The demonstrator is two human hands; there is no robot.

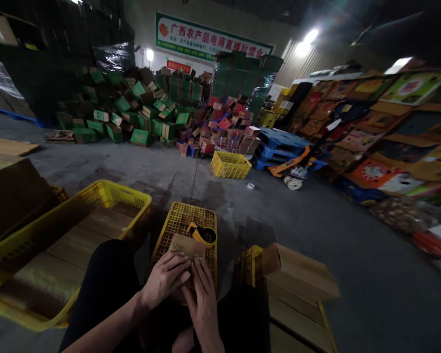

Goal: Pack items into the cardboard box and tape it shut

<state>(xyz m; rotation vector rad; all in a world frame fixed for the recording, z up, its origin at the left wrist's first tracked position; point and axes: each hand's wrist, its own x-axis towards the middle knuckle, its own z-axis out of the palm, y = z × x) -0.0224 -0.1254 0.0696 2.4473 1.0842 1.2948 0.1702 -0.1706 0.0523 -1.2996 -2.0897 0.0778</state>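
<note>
A small brown cardboard box [187,244] rests on an upturned yellow plastic crate [183,212] between my knees. My left hand [166,274] lies over the box's near left side, its fingers bent across the cardboard. From the right, my right hand [202,289] grips the same box, fingers pointing forward along its surface. The fingertips of both hands almost meet on top. Just behind the box, on the crate's grid, sits an orange and black tape dispenser [205,234]. My hands hide the near part of the box.
Flat cardboard boxes fill a long yellow crate [106,189] at my left. On my right, an open-flapped carton [301,269] lies over more boxes. Ahead are another yellow crate [231,165], blue pallets [281,139], an orange pallet jack [290,164] and heaped green boxes [139,137].
</note>
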